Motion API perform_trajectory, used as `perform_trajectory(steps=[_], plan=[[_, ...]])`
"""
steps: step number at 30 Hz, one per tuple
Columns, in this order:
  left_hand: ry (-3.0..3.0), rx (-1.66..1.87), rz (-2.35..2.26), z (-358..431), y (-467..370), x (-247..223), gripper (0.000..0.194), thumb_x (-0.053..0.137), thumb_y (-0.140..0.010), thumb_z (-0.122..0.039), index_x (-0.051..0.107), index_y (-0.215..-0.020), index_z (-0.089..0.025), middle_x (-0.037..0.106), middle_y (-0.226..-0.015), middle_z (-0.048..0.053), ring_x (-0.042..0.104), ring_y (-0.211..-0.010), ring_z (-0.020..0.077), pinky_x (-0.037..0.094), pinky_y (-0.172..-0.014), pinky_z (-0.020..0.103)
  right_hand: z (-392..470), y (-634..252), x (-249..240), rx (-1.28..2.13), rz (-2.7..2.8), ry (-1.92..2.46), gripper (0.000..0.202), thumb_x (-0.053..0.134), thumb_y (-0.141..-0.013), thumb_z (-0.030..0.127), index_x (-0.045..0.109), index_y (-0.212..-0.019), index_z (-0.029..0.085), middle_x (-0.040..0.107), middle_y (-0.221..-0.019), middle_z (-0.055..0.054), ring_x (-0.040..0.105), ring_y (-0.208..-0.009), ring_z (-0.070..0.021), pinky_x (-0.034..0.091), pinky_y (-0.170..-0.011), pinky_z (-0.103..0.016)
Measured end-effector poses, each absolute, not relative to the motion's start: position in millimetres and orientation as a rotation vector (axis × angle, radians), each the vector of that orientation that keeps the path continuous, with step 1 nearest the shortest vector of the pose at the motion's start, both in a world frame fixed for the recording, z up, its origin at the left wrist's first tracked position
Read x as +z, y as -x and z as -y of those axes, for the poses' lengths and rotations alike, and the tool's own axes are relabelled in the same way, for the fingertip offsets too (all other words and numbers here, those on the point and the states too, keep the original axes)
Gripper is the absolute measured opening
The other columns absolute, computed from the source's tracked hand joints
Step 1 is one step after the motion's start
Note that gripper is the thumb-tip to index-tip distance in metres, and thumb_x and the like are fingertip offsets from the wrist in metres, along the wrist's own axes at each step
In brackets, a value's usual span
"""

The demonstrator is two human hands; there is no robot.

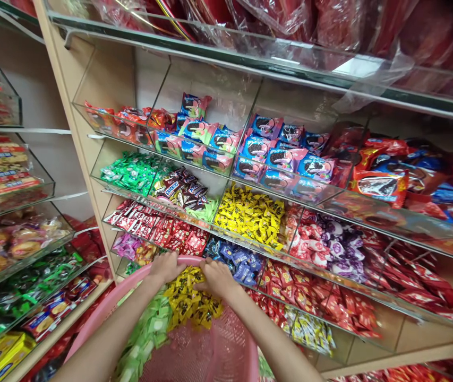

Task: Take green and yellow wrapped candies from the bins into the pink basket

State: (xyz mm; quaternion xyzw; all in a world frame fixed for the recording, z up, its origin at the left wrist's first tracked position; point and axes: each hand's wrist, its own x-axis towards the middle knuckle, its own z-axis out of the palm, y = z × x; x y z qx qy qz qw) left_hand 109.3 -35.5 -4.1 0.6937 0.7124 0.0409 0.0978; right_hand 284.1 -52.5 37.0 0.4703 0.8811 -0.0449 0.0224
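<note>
A round pink plastic basket [236, 339] with perforated walls sits tilted before me, its far rim against the lower candy shelves. My left hand [166, 268] is closed over that far rim, its fingertips partly hidden. To its right, my right hand [217, 278] also grips the rim, with the thumb on the inner side. Between and below both hands lies a heap of yellow-wrapped candies [192, 300] inside the basket. Green-wrapped candies [146, 339] spread along the basket's left side, under my left forearm.
Tiered glass bins hold yellow candies [250, 215], green candies [130, 172], Snickers bars [184, 191], blue-wrapped candies [236, 260] and blue-pink cookie packs [266, 151]. A glass shelf edge [250, 58] runs overhead. More snack shelves [11, 191] stand at the left, past a wooden upright [69, 116].
</note>
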Motion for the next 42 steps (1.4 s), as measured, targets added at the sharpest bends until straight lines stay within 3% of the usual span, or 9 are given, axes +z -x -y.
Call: perform_trajectory(steps=[10, 15, 19, 23, 27, 42], plan=[[-2.091, 0.130, -2.121, 35, -106, -2, 0.040, 0.039, -0.074, -0.047, 0.056, -0.092, -0.016, 0.064, -0.095, 0.013, 0.058, -0.090, 0.0258, 0.041, -0.076, 0.034, 71, -292, 65, -0.214, -2.761, -1.463, 0.059, 0.060, -0.063, 0.053, 0.047, -0.110, 0.019, 0.054, -0.103, -0.012, 0.055, -0.088, -0.0265, 0.043, -0.067, -0.036], [-2.085, 0.140, -2.094, 32, -105, -2, 0.041, 0.037, -0.074, -0.046, 0.056, -0.092, -0.015, 0.064, -0.093, 0.014, 0.058, -0.088, 0.0266, 0.042, -0.074, 0.035, 58, -326, 121, -0.186, -3.038, -1.597, 0.043, 0.043, -0.079, 0.049, 0.047, -0.112, 0.022, 0.055, -0.102, -0.008, 0.053, -0.091, -0.0208, 0.039, -0.075, -0.032], [-2.078, 0.145, -2.086, 34, -108, -2, 0.038, 0.037, -0.075, -0.044, 0.057, -0.089, -0.015, 0.065, -0.091, 0.013, 0.059, -0.086, 0.0253, 0.041, -0.074, 0.035, 17, -363, 152, 0.269, -3.109, -1.952, 0.032, 0.033, -0.086, 0.038, 0.051, -0.104, 0.019, 0.055, -0.098, -0.009, 0.047, -0.093, -0.0205, 0.035, -0.079, -0.031], [-2.077, 0.126, -2.073, 40, -116, -5, 0.040, 0.037, -0.074, -0.043, 0.056, -0.094, -0.015, 0.064, -0.093, 0.012, 0.058, -0.088, 0.0264, 0.042, -0.074, 0.037, -18, -385, 145, 0.753, -2.946, -2.151, 0.028, 0.032, -0.085, 0.027, 0.053, -0.101, 0.017, 0.053, -0.095, -0.011, 0.043, -0.089, -0.0222, 0.032, -0.078, -0.035], [-2.081, 0.077, -2.083, 48, -125, -9, 0.043, 0.036, -0.075, -0.043, 0.055, -0.099, -0.014, 0.064, -0.095, 0.013, 0.058, -0.091, 0.0267, 0.042, -0.076, 0.037, -28, -391, 127, 0.954, -2.874, -2.133, 0.029, 0.038, -0.081, 0.020, 0.052, -0.106, 0.019, 0.050, -0.103, -0.010, 0.039, -0.091, -0.0236, 0.030, -0.075, -0.035], [-2.232, -0.004, -1.927, 56, -164, -16, 0.036, 0.039, -0.073, -0.040, 0.057, -0.094, -0.016, 0.064, -0.092, 0.011, 0.059, -0.085, 0.0256, 0.043, -0.074, 0.036, -32, -394, 119, 0.823, -2.824, -2.168, 0.027, 0.041, -0.080, 0.021, 0.056, -0.103, 0.021, 0.050, -0.103, -0.009, 0.036, -0.092, -0.0240, 0.026, -0.072, -0.035]])
